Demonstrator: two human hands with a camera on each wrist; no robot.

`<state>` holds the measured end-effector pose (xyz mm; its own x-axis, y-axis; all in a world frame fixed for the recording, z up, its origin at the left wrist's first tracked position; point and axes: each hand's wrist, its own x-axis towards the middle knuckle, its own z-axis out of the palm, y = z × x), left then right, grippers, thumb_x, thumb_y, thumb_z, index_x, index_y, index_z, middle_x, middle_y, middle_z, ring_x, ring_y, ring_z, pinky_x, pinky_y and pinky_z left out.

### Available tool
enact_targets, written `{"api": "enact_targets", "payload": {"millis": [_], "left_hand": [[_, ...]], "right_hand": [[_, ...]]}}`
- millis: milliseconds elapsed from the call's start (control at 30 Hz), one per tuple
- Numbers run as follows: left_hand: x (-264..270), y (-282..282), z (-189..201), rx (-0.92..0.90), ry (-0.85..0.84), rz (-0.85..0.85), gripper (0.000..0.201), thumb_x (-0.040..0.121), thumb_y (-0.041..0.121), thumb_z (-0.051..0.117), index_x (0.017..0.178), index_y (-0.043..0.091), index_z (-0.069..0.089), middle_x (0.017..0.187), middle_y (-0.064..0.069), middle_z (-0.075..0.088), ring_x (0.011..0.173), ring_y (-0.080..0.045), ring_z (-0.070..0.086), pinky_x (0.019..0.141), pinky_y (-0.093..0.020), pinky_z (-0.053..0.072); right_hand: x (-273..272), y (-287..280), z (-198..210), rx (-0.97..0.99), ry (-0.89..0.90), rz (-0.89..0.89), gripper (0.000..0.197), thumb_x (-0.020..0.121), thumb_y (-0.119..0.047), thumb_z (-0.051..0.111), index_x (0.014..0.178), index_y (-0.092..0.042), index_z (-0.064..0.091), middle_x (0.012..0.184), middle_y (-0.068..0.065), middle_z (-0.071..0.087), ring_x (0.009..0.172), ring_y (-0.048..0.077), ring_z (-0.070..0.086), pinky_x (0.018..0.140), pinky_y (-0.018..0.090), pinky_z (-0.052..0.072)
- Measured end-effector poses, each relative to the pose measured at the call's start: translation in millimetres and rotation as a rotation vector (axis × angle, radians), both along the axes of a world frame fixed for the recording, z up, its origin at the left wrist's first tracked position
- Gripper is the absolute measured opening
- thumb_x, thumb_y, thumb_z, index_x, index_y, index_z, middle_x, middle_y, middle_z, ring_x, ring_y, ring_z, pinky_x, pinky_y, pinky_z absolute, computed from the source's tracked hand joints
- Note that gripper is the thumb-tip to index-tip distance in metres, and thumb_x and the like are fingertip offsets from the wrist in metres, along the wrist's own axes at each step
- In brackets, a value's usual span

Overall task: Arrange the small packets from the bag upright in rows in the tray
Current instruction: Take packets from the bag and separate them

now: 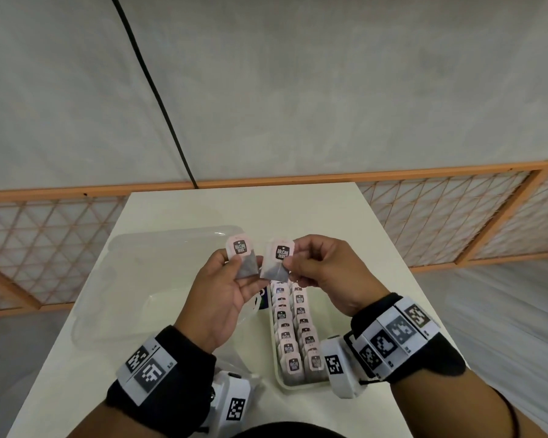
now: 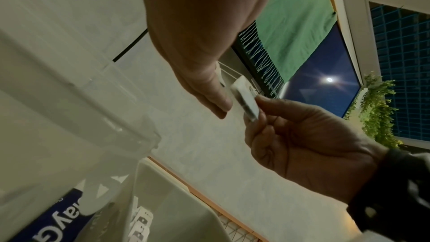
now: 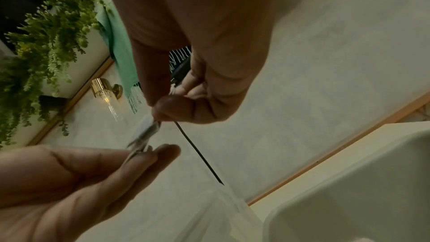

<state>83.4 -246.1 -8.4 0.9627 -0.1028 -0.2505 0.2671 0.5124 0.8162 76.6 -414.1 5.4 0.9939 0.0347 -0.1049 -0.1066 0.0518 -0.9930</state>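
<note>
- We wear black wrist sleeves (image 1: 184,352) on both forearms.
- White bands (image 1: 146,368) printed with black square code markers wrap our wrists.
- A white boxy camera (image 1: 339,368), also code-marked, sits under each wrist.

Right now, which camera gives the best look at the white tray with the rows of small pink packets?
The head view: the white tray shows two rows of small pink packets. The left wrist view catches one corner; the right wrist view only a blurred rim.
</note>
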Motion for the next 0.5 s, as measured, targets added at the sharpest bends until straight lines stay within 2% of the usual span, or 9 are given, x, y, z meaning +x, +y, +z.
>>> {"api": "enact_targets", "payload": {"millis": [100,167,233,333,400,500], "left_hand": [[-1.1,0.2,1.1,0.0,-0.002,0.028,0.018,0.101,0.01,0.037,0.095,0.008,0.054,0.1,-0.022,0.067,0.086,-0.029,0.068,0.064,-0.029,0.059],[-2.1,-0.3,2.0,0.001,-0.023,0.043,0.019,0.101,0.009,0.036,0.093,0.008,0.053,0.1,-0.023,0.066,0.082,-0.027,0.07,0.064,-0.028,0.059],[-2.5,-0.2,2.9,0.01,-0.051,0.056,0.019,0.101,0.01,0.036,0.094,0.008,0.053,0.1,-0.022,0.066,0.081,-0.027,0.072,0.07,-0.031,0.06],[-2.0,2.0,4.5,0.056,-0.083,0.073,0.019,0.102,0.011,0.034,0.099,0.009,0.053,0.101,-0.021,0.066,0.09,-0.033,0.071,0.078,-0.033,0.059],[-1.8,3.9,5.2,0.092,-0.099,0.093,0.019,0.102,0.011,0.035,0.1,0.01,0.054,0.101,-0.019,0.066,0.092,-0.033,0.07,0.08,-0.034,0.058],[-1.5,8.7,3.8,0.157,-0.137,0.137,0.019,0.102,0.012,0.035,0.101,0.013,0.054,0.102,-0.016,0.067,0.093,-0.029,0.07,0.084,-0.036,0.056]], "right_hand": [[-3.0,-2.9,0.5,-0.063,-0.004,0.034,0.009,0.08,0.004,0.068,0.078,-0.004,0.065,0.065,0.009,0.06,0.057,0.016,0.052,0.054,0.022,0.044],[-5.1,-4.7,0.2,-0.14,0.004,0.074,0.014,0.08,0.002,0.069,0.075,-0.01,0.067,0.066,0.004,0.062,0.063,0.018,0.053,0.058,0.024,0.044],[-6.9,-8.4,1.7,-0.228,0.014,0.134,0.014,0.08,0.0,0.069,0.075,-0.013,0.069,0.063,-0.002,0.061,0.063,0.016,0.053,0.057,0.023,0.044],[-9.0,-16.1,6.9,-0.425,0.007,0.227,0.009,0.078,-0.004,0.072,0.074,-0.012,0.07,0.06,-0.003,0.059,0.056,0.009,0.05,0.056,0.018,0.041],[-9.4,-22.0,10.5,-0.566,0.019,0.27,0.003,0.077,-0.008,0.073,0.077,-0.01,0.07,0.061,-0.003,0.06,0.054,0.004,0.05,0.056,0.015,0.041],[-4.8,-34.1,10.0,-0.84,0.044,0.281,0.006,0.076,-0.013,0.073,0.082,-0.013,0.072,0.07,-0.007,0.066,0.061,0.003,0.056,0.057,0.013,0.042]]}}
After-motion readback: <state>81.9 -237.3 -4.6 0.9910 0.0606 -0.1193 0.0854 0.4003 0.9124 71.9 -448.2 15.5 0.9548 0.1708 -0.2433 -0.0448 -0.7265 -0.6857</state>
